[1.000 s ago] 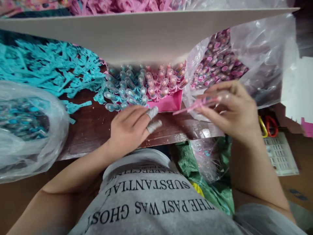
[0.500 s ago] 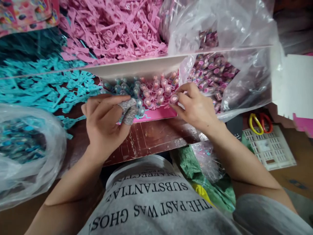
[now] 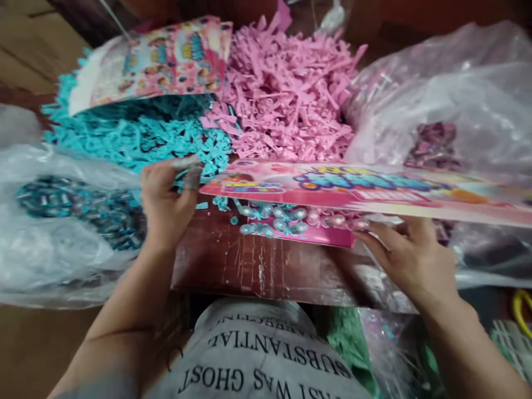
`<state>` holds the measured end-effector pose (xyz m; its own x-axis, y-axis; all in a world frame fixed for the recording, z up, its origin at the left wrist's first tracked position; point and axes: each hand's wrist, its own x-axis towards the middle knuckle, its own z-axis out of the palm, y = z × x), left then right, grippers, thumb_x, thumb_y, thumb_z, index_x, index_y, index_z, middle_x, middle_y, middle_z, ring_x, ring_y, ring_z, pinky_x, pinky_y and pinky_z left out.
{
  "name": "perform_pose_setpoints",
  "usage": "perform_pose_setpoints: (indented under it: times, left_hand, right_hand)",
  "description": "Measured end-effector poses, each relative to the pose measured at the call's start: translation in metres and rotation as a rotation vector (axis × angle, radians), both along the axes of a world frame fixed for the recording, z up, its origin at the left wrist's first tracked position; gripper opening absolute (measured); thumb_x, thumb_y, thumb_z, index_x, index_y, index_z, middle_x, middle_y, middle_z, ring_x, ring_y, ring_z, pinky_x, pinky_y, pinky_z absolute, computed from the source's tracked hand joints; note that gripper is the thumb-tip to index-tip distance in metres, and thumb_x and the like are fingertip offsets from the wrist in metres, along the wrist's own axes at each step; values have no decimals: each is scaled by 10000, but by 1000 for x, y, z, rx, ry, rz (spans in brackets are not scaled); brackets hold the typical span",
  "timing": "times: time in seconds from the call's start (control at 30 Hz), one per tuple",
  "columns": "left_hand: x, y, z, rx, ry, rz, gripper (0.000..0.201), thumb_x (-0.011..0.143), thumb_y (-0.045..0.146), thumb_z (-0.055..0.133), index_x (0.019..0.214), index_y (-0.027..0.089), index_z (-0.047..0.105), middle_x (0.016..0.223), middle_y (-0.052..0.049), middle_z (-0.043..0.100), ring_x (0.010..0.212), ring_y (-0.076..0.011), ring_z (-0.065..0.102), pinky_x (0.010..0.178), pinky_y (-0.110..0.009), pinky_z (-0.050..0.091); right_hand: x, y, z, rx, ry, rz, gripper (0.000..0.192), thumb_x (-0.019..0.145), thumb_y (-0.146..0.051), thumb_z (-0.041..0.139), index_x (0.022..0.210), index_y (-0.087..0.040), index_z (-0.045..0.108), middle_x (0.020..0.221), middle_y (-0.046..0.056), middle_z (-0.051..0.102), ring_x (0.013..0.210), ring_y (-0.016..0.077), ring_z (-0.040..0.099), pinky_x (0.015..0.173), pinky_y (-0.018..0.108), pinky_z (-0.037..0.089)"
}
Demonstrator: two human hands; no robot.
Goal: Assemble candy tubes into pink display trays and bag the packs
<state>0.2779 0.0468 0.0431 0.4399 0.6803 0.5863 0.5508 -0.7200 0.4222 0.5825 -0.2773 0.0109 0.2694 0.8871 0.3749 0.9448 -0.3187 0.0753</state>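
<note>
A: Your left hand [image 3: 164, 199] is up at the left end of the long pink printed cardboard lid [image 3: 353, 191], thumb and taped fingertips [image 3: 192, 176] pinched together near its corner. I cannot tell whether that grip is on the card itself or on one of the small turquoise pieces behind it.

B: And my right?

A: Your right hand [image 3: 409, 260] lies under the lid's front edge, fingers spread and loose, tips touching the right end of the shallow pink cardboard tray [image 3: 307, 235]. It clasps nothing that I can see.

B: How will the lid handle?

A: I judge it light and thin, stiff along its length but quick to bend or crease. Take it by both short ends, flat-fingered. It hangs level just above the tray, near the front edge of the dark red tabletop [image 3: 257, 266].

B: What's in the tray?

A: Rows of small clear-capped capsules [image 3: 276, 217], turquoise to the left, pink to the right, packed touching. They look smooth and apt to roll if the tray tilts.

B: And around it?

A: Toward the back edge, a heap of turquoise plastic strips [image 3: 133, 138] and beside it a heap of pink plastic strips [image 3: 291, 94], with a second printed card [image 3: 166, 58] lying on the turquoise one. At the left edge, a clear plastic bag of turquoise capsules [image 3: 78, 208]; at the right, a clear plastic bag of pink capsules [image 3: 434, 141]. Both bags are soft and slack.
</note>
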Motion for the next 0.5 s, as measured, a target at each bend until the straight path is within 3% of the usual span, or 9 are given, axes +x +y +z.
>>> perform_pose_setpoints:
  times: [0.07, 0.17, 0.27, 0.33, 0.43, 0.47, 0.5]
  left_hand:
    - [15, 27, -8, 2, 60, -44, 265, 988, 331, 728, 1216, 200, 761, 1190, -60, 813, 1130, -235, 723, 1076, -414, 481]
    - [60, 65, -24, -122, 268, -28, 349, 946, 235, 756, 1284, 157, 733, 1182, -64, 815, 1159, -236, 694, 1116, -404, 449]
    - [113, 89, -33, -155, 458, -36, 559, 894, 194, 790, 1430, 124, 644, 1387, -89, 732, 1258, -230, 601, 1160, -386, 412]
    - [140, 97, -32, -135, 529, -96, 592, 880, 210, 794, 1439, 103, 630, 1429, -87, 700, 1224, -210, 576, 1152, -362, 413]
    - [155, 109, -29, -160, 547, -232, 281, 942, 267, 701, 1152, 96, 776, 1009, -29, 783, 924, -186, 601, 960, -313, 491]
    - [153, 114, -32, -160, 545, -241, 258, 951, 308, 689, 1074, 110, 799, 927, -28, 766, 852, -191, 588, 881, -306, 494]
    - [148, 118, -35, -113, 495, -166, 256, 939, 347, 698, 1017, 131, 809, 886, -25, 751, 813, -189, 576, 841, -298, 483]
  right_hand:
    - [3, 1, -11, 1, 0, -7, 460, 1077, -559, 540, 986, -236, 854, 903, 134, 637, 723, 214, 587, 504, 269, 272]
    - [2, 10, -18, -6, 27, -7, 500, 1086, -577, 492, 1012, -248, 860, 922, 137, 625, 705, 203, 555, 504, 255, 245]
    - [-6, 18, -13, -38, 82, -27, 444, 1089, -536, 501, 1070, -249, 839, 977, 127, 627, 703, 183, 567, 491, 242, 252]
    - [-11, 16, -7, -34, 123, -16, 355, 1081, -471, 542, 1187, -250, 797, 1089, 132, 649, 753, 184, 617, 478, 236, 312]
    - [-7, 3, 1, 59, 193, -12, 404, 1056, -435, 601, 1406, -245, 667, 1335, 168, 622, 855, 195, 676, 529, 262, 486]
    - [-1, -4, 2, 110, 217, -45, 441, 1045, -436, 618, 1443, -247, 631, 1385, 178, 605, 879, 201, 685, 567, 284, 536]
    - [7, -12, 3, 162, 240, -98, 458, 1033, -435, 634, 1453, -253, 616, 1412, 179, 596, 894, 207, 689, 603, 307, 571]
